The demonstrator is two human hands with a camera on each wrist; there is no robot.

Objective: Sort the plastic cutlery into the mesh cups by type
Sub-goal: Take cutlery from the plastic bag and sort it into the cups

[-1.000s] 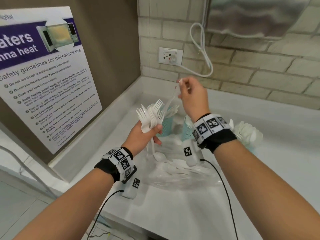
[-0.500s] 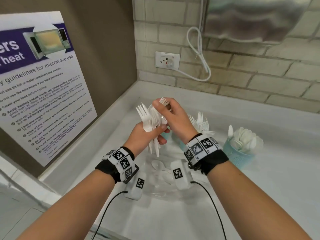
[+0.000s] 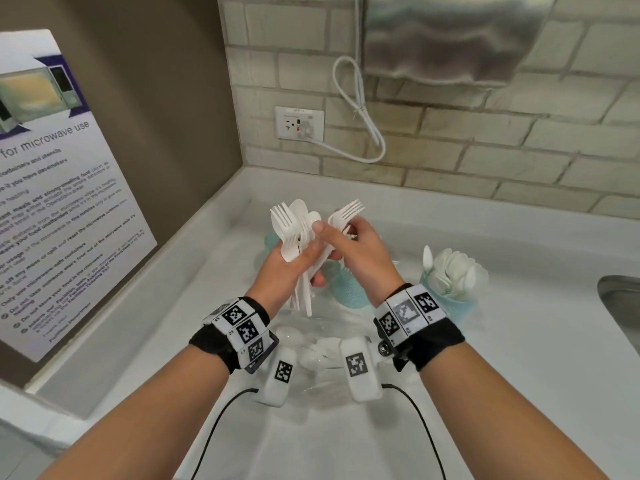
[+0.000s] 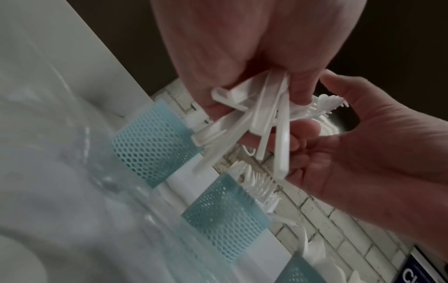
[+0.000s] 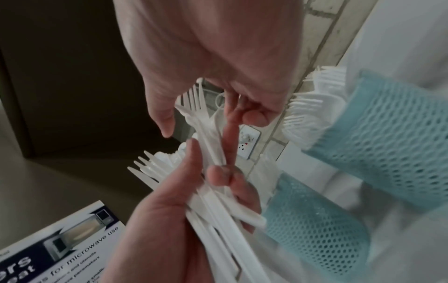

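Observation:
My left hand (image 3: pixel 304 258) grips a bundle of white plastic cutlery (image 3: pixel 294 230), forks and spoons, heads up; their handles (image 4: pixel 254 118) fan out below the fist. My right hand (image 3: pixel 332 233) meets the bundle and pinches one fork (image 3: pixel 346 213) at its right side, tines (image 5: pixel 194 103) up. Three teal mesh cups stand behind on the counter. The right cup (image 3: pixel 457 299) is full of spoons. The middle cup (image 3: pixel 349 289) holds forks (image 5: pixel 310 107) and is partly hidden by my right hand. The left cup (image 3: pixel 272 239) peeks out behind the bundle.
A clear plastic bag (image 3: pixel 322 344) with loose white cutlery lies on the white counter (image 3: pixel 519 375) under my wrists. A steel sink (image 3: pixel 620 306) is at the right edge. A wall socket (image 3: pixel 299 123) with a cable and a poster (image 3: pixel 52 202) are on the walls.
My right hand came down from above the back cups to the bundle in my left hand and now pinches a fork there. The left hand stayed in place with its bundle.

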